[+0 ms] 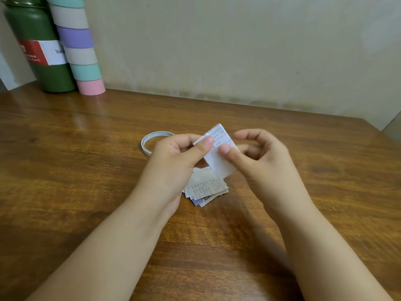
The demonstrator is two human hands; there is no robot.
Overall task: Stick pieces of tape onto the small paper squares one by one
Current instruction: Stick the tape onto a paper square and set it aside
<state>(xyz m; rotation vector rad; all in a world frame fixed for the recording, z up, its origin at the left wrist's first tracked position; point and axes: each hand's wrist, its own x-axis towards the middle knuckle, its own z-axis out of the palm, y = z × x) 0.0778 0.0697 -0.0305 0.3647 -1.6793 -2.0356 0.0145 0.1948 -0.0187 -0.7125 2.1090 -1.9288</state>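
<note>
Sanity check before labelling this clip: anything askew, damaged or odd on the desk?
Little stands out. The paper pile under the hands is fanned unevenly, its lowest edges looking ragged. The tape roll lies flat on the table.

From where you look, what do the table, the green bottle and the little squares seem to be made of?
Table: wood or wood-look laminate, glossy; grain and glare show. Green bottle: probably painted metal, matte, with a paper-like label. Square pinched by both hands, and the pile below: thin printed paper, with slightly uneven edges.
</note>
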